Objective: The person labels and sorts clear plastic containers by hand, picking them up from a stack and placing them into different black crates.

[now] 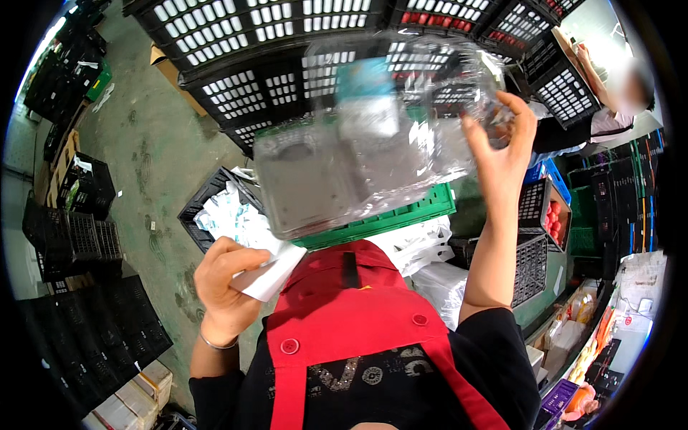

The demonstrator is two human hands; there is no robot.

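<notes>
My left hand (228,285) pinches a white paper slip (269,274) in front of the red apron. My right hand (508,142) curls its thumb and fingers around the crumpled edge of a clear plastic bag (457,86). The bag is blurred, and a teal and white label (368,99) shows on it. Below and to the left of the label, a flat, clear plastic sheet or container (306,183) overlaps it; which of the two cannot be told. All this plastic hangs over a green plastic crate (387,217), hiding much of it.
Stacked black crates (242,91) rise ahead, some holding red items. To the left, a black crate (196,215) holds crumpled white papers (231,212). White plastic bags (424,239) lie by the apron. At the right, a person (613,123) handles a black crate (564,97).
</notes>
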